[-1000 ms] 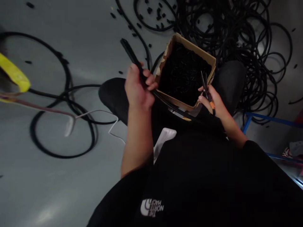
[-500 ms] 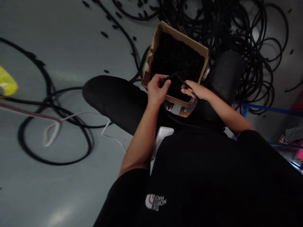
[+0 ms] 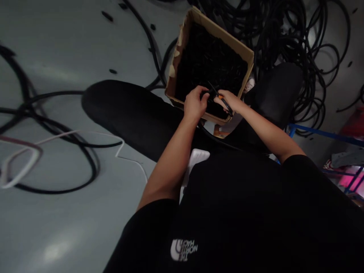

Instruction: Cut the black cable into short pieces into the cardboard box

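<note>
My left hand (image 3: 196, 103) is closed on a small black piece (image 3: 206, 92) above the near edge of a cardboard box (image 3: 174, 72). Just to its right, my right hand (image 3: 227, 101) grips scissors (image 3: 224, 103) with black and orange handles. The thin blades point up and left, close to the black piece. Many small black parts (image 3: 210, 57) fill the box, which sits tilted between my legs. Whether the blades touch the piece cannot be made out.
Black hose (image 3: 307, 76) lies in a tangled heap at the upper right. More black hose (image 3: 57, 191) and a white cord (image 3: 132, 159) cross the floor at left. A blue metal frame (image 3: 327, 132) stands at right; loose black pieces dot the floor.
The view has shifted. My hands have come closer together, and the scissors now meet the area of the black piece at my left fingertips. The yellow item at far left has left view.
</note>
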The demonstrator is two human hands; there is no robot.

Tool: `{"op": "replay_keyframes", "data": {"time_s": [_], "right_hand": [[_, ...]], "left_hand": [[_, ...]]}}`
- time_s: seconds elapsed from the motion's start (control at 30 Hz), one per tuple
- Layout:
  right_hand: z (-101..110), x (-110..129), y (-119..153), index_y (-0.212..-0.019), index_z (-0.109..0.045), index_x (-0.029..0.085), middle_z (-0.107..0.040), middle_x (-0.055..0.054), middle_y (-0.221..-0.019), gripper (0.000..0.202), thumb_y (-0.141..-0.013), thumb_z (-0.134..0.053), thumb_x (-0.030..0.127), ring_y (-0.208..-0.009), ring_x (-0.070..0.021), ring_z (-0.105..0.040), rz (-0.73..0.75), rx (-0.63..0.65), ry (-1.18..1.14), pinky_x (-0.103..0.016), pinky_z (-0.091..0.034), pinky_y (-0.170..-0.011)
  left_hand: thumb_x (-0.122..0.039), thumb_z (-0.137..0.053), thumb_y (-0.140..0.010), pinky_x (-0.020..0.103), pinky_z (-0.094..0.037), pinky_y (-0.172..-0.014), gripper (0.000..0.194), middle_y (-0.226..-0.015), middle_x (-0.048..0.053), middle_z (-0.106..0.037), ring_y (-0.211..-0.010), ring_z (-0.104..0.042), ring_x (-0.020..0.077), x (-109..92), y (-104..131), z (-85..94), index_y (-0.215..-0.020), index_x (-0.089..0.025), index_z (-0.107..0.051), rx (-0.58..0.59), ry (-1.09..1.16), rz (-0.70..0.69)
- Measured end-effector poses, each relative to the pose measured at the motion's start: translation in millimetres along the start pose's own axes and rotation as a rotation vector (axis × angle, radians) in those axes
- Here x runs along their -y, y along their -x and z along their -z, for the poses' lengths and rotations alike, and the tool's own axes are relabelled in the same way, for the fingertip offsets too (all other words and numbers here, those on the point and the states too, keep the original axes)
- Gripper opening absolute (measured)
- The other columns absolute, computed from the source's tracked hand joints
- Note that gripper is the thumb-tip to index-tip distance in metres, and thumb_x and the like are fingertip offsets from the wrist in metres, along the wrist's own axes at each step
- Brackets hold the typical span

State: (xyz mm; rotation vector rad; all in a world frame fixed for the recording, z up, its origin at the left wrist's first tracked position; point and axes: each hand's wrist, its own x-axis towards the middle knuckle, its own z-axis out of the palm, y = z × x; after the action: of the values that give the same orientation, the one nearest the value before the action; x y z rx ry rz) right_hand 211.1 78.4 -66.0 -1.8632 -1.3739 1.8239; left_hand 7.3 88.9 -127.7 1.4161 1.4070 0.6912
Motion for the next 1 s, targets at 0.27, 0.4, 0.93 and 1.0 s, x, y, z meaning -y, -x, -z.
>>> {"op": "replay_keyframes", "data": {"time_s": [0.27, 0.4, 0.93, 1.0], "right_hand": [[-10.6, -14.8, -4.2, -0.084, -0.055, 0.027, -0.059, 0.0, -0.078, 0.029, -0.108, -0.07, 0.023, -0.083, -0.0189, -0.066, -0.001, -0.091, 0.2, -0.024, -0.048, -0.069], [-12.1, -17.2, -4.8, -0.095, -0.052, 0.028, -0.056, 0.004, -0.076, 0.024, -0.116, -0.063, 0.027, -0.065, -0.0173, -0.064, -0.156, -0.036, 0.055, -0.027, -0.049, -0.061], [3.9, -14.1, -15.6, -0.101, -0.063, 0.028, -0.074, -0.003, -0.106, 0.018, -0.097, -0.076, 0.017, -0.104, -0.0236, -0.068, 0.191, -0.011, 0.241, -0.034, -0.059, -0.104], [1.8, -11.5, -14.5, -0.099, -0.062, 0.028, -0.074, -0.003, -0.102, 0.018, -0.099, -0.079, 0.02, -0.101, -0.0235, -0.067, 0.173, -0.019, 0.214, -0.033, -0.059, -0.099]], "left_hand": [[-0.06, -0.089, -0.102, 0.051, -0.062, -0.119, 0.036, -0.101, 0.011, -0.078, -0.128, -0.076, 0.041, 18.2, 1.6, -12.5, -0.096, -0.03, -0.069, -0.018, 0.062, 0.095], [-0.08, -0.088, -0.1, 0.044, -0.067, -0.1, 0.054, -0.088, 0.007, -0.07, -0.108, -0.078, 0.0349, 24.1, -3.7, -12.6, -0.101, -0.029, -0.071, 0.012, 0.177, 0.155], [-0.079, -0.103, -0.091, 0.03, -0.052, -0.06, 0.065, -0.081, 0.003, -0.068, -0.073, -0.066, 0.0214, 19.5, -5.9, 1.5, -0.096, -0.027, -0.064, 0.104, 0.392, 0.286], [-0.082, -0.103, -0.087, 0.033, -0.054, -0.064, 0.068, -0.082, 0.004, -0.068, -0.079, -0.069, 0.0243, 24.6, -7.1, -0.5, -0.097, -0.027, -0.065, 0.124, 0.375, 0.274]]}}
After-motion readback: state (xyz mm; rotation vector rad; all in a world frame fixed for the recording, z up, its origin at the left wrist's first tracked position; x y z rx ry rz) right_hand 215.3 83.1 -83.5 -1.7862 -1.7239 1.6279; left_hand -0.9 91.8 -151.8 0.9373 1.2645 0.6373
